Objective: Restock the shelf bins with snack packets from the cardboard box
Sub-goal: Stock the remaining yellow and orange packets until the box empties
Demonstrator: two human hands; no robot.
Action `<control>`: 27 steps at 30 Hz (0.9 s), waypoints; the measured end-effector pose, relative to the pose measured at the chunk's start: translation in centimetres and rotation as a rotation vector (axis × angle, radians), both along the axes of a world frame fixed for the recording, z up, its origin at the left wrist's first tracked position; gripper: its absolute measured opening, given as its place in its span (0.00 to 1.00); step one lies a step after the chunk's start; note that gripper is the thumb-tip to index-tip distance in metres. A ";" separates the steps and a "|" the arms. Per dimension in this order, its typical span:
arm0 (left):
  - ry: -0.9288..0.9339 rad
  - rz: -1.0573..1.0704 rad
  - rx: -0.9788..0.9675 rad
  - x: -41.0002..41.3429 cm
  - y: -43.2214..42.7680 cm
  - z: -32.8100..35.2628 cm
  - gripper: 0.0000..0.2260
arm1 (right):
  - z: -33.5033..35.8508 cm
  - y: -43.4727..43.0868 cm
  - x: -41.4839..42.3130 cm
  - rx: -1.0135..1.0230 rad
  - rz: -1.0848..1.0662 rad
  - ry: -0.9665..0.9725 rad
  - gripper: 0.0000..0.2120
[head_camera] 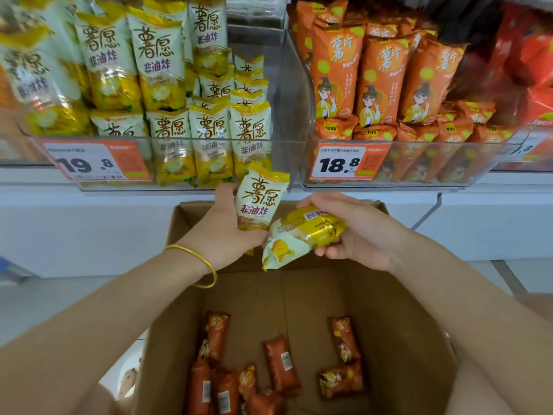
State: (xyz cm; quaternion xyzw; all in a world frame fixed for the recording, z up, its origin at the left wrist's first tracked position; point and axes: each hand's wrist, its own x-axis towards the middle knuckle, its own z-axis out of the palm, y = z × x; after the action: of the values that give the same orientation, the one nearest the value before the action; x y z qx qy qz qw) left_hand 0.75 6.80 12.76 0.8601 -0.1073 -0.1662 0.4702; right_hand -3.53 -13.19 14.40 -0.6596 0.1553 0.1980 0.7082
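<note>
Nearest me, the box [404, 324] is standing open below the shelf, with loose orange packets [281, 363] lying scattered on its bottom. Above it, the person is holding both hands over the far end. The left hand [227, 232], with a gold bangle [194, 265] on its wrist, is gripping 1 yellow packet [260, 199] upright by its lower end, printed face toward me, its top reaching the front of the left bin [287, 100]. The right hand [359, 235] is curling around a second packet [302, 235], which is lying tilted, back side up, its lower end touching the left hand's fingertips.

Beyond the hands, the left bin is holding rows of matching yellow stock [209, 139] standing upright, and a tag [89, 163] reading 19.8 is sitting on its front. Just beside it to the right, the right bin [419, 143] is holding upright orange stock [380, 76] behind an 18.8 tag [344, 163]. Farthest right, red bags [523, 55] are showing, blurred.
</note>
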 end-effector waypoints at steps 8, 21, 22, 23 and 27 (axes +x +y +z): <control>0.073 0.060 -0.077 1.3 0.5 0.0 0.26 | 1.0 -1.4 0.2 0.148 0.163 -0.049 0.24; 0.246 0.048 -0.295 0.9 -0.5 0.1 0.26 | 1.4 -0.9 -0.2 -0.087 0.111 -0.111 0.23; 0.257 0.080 -0.312 1.0 -0.5 0.0 0.26 | 1.5 -1.2 -0.3 -0.034 0.107 -0.081 0.22; 0.270 0.119 -0.339 1.2 -0.6 -0.1 0.24 | 1.6 -1.5 -0.4 0.029 0.099 -0.047 0.21; 0.355 0.272 -0.470 1.6 -1.2 0.0 0.15 | 1.6 -2.1 -1.0 0.282 0.060 0.058 0.25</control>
State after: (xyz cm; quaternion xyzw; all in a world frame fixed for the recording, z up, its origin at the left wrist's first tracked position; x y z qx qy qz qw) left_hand 2.39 5.56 12.79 0.6921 0.0571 -0.2201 0.6850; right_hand -4.50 -15.33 15.97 -0.5518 0.1267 0.2578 0.7829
